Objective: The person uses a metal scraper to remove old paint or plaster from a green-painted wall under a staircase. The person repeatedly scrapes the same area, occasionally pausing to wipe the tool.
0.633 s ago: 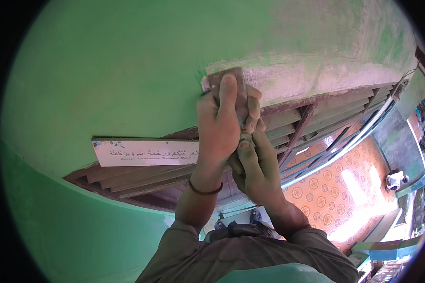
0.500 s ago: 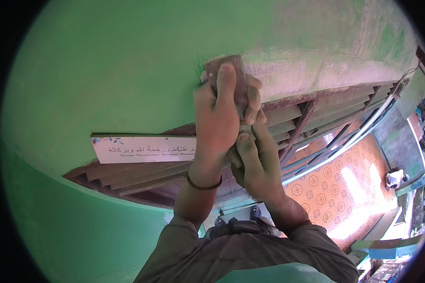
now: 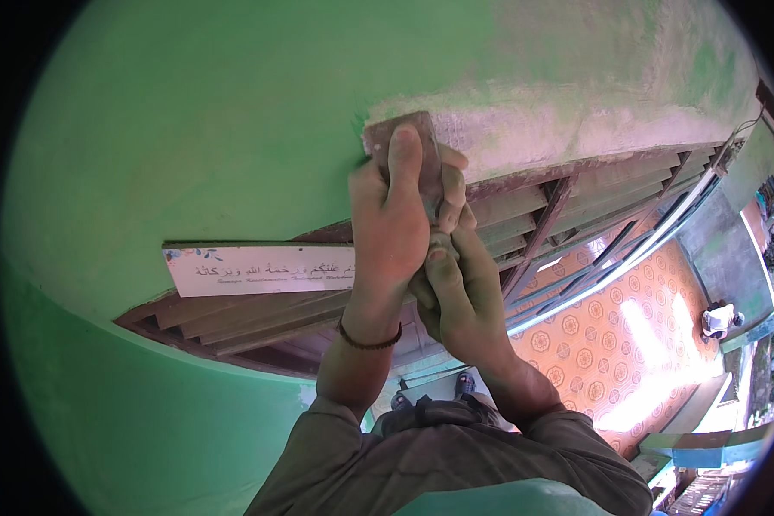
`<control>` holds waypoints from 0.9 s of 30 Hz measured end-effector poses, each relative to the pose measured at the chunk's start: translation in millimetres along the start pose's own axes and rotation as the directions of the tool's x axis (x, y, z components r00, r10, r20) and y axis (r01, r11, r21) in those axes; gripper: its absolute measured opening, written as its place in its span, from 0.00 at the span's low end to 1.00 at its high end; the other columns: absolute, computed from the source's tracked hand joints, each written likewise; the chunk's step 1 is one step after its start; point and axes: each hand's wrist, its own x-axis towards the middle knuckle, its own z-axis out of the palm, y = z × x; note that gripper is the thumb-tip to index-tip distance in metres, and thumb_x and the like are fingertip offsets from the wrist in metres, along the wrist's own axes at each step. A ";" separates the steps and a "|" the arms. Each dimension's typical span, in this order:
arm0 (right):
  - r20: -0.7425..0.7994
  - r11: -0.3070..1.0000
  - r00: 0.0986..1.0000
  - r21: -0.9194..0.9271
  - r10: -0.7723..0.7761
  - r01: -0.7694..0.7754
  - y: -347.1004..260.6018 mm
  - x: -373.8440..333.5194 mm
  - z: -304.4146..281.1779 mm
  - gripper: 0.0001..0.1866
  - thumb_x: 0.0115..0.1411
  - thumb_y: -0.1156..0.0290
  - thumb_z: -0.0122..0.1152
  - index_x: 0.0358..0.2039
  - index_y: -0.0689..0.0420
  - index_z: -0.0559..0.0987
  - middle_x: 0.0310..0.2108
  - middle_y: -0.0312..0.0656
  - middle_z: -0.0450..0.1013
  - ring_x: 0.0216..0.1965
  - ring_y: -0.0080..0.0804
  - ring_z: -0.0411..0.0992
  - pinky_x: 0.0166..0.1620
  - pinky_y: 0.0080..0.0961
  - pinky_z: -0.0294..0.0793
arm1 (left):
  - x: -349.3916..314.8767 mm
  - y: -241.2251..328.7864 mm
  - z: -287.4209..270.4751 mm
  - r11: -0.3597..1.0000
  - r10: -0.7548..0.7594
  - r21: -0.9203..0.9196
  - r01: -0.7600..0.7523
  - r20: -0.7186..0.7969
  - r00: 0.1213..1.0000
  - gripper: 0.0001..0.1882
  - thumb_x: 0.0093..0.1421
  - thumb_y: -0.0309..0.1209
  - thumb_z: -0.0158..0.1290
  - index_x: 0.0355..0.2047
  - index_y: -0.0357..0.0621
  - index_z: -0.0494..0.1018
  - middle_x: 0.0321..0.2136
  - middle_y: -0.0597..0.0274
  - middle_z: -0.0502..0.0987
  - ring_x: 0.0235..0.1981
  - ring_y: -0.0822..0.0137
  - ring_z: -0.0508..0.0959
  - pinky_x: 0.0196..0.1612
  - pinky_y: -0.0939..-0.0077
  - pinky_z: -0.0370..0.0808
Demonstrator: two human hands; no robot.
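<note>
A flat scraper (image 3: 432, 163) with a wide brownish blade lies against the green wall (image 3: 232, 129), its edge at the border of a pale, scraped patch (image 3: 525, 129). My left hand (image 3: 391, 228), with a beaded bracelet on the wrist, is closed around the blade. Its thumb presses along the front face and its fingers curl behind the right side. Just below, my right hand (image 3: 463, 301) grips the scraper's handle, which is mostly hidden by the fingers. The two hands touch or nearly touch.
Below the patch runs a brown louvred frame (image 3: 563, 202) with slats. A white sign (image 3: 258, 271) hangs left of my forearm. Far below on the right spreads an orange patterned tile floor (image 3: 576, 344), where a person (image 3: 721, 321) sits near the wall. My feet (image 3: 464, 383) show beneath me.
Both hands and the scraper have shifted slightly down and left. Pale wall now shows above the blade's edge, where green paint and thin dark flecks were.
</note>
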 end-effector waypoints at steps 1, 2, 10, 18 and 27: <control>0.000 0.999 1.000 -0.034 0.014 -0.014 -0.4 1.6 0.3 0.12 0.75 0.71 0.39 0.51 0.66 0.66 0.21 0.31 0.63 0.20 0.14 0.60 0.23 0.16 0.60 | 1.0 0.6 0.1 0.998 -0.057 0.036 0.058 -0.031 0.998 0.26 0.77 0.44 0.37 0.33 0.34 0.74 0.16 0.62 0.71 0.12 0.73 0.67 0.20 0.73 0.75; -0.002 0.999 0.999 -0.004 -0.035 0.035 -0.1 2.5 1.4 0.11 0.75 0.69 0.40 0.49 0.63 0.66 0.21 0.30 0.62 0.18 0.13 0.57 0.21 0.15 0.56 | 1.5 1.2 0.0 1.000 0.022 0.002 -0.022 0.004 1.000 0.26 0.77 0.44 0.38 0.33 0.34 0.74 0.17 0.62 0.72 0.12 0.73 0.67 0.20 0.73 0.75; -0.019 1.000 1.000 0.015 -0.008 0.008 0.0 6.3 2.4 0.12 0.75 0.70 0.40 0.50 0.64 0.67 0.24 0.32 0.66 0.20 0.14 0.60 0.23 0.16 0.60 | 4.6 4.4 0.1 0.998 -0.046 0.053 0.047 -0.024 0.999 0.26 0.76 0.46 0.40 0.34 0.34 0.74 0.17 0.62 0.72 0.12 0.73 0.67 0.20 0.73 0.76; 0.031 0.993 0.994 0.052 -0.104 0.102 2.3 9.0 1.1 0.12 0.75 0.71 0.39 0.50 0.64 0.67 0.22 0.31 0.64 0.20 0.14 0.60 0.23 0.17 0.61 | 4.9 5.4 -0.1 0.996 0.065 0.061 -0.066 0.013 0.998 0.27 0.76 0.46 0.39 0.34 0.33 0.74 0.16 0.62 0.71 0.12 0.73 0.67 0.21 0.73 0.76; -0.001 0.991 0.992 0.040 -0.127 0.127 -0.5 9.1 8.2 0.10 0.75 0.68 0.39 0.44 0.59 0.68 0.20 0.28 0.61 0.14 0.10 0.50 0.16 0.13 0.49 | 8.1 7.5 -0.1 0.999 0.042 -0.002 -0.042 0.014 0.999 0.28 0.77 0.44 0.37 0.31 0.32 0.73 0.16 0.60 0.71 0.12 0.74 0.68 0.21 0.73 0.77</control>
